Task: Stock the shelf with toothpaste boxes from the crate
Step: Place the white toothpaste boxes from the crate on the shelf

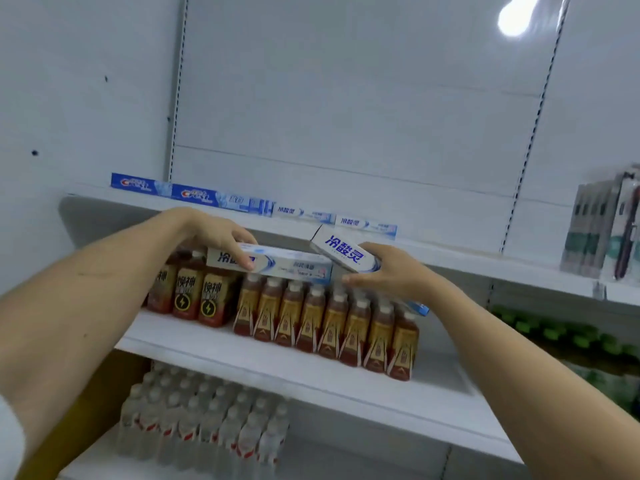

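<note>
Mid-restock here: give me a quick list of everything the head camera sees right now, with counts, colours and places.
Toothpaste boxes on top shelf: four in an end-to-end row, two blue at left, two white-and-blue at right.
Held toothpaste boxes: two, white with blue print; one level, one tilted, in front of the top shelf edge.
Top shelf: one, white.
Amber drink bottles: two kinds, several rows, middle shelf.
Clear water bottles: many, red-and-white labels, bottom shelf.
Grey-green packs: several, top shelf far right.
Green items: several, blurred, lower right.
Left hand: grips the level box.
Right hand: grips the tilted box.
</note>
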Action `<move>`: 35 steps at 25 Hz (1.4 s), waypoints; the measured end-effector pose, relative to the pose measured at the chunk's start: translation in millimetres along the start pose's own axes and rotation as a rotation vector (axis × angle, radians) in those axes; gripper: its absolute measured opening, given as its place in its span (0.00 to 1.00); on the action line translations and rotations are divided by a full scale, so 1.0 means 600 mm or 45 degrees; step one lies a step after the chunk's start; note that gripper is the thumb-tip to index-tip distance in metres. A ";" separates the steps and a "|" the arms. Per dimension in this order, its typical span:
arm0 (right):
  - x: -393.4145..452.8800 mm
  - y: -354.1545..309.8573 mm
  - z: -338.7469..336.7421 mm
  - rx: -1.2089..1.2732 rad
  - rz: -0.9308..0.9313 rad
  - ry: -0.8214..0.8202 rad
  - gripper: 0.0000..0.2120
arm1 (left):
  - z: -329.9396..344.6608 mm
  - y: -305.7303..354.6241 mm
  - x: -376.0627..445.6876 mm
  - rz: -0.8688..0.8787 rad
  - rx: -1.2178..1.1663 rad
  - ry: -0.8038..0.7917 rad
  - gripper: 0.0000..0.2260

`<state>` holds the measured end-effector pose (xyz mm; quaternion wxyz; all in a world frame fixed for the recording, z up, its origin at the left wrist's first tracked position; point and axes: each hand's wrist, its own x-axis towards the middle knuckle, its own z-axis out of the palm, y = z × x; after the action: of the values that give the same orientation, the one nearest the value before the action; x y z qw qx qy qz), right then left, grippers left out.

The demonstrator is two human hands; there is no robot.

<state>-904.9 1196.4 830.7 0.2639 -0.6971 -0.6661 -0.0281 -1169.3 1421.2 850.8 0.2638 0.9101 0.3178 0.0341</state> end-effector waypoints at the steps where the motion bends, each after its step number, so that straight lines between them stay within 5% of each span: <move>1: 0.015 -0.002 -0.014 -0.031 0.007 0.042 0.24 | -0.025 0.003 0.002 0.003 -0.020 0.054 0.23; 4: 0.063 0.001 -0.042 -0.063 0.129 0.150 0.23 | -0.086 0.012 0.023 0.049 -0.087 0.205 0.19; 8: 0.126 0.022 -0.059 -0.053 0.287 0.262 0.34 | -0.129 0.020 0.075 0.165 -0.142 0.400 0.21; 13: 0.201 0.051 -0.062 -0.150 0.381 0.340 0.35 | -0.163 0.012 0.164 0.212 -0.059 0.486 0.45; 19: 0.280 0.086 -0.053 -0.336 0.421 0.351 0.36 | -0.184 -0.008 0.253 0.079 -0.008 0.479 0.20; 27: 0.376 0.131 -0.084 -0.567 0.432 0.297 0.30 | -0.192 0.023 0.361 0.001 0.066 0.526 0.21; 35: 0.479 0.249 -0.103 -0.741 0.464 -0.108 0.24 | -0.204 0.069 0.474 -0.227 0.620 0.419 0.27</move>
<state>-712.5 1437.7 946.7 0.0269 -0.8512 -0.5050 -0.1402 -948.0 1619.9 946.8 -0.0152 0.8974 0.4335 0.0805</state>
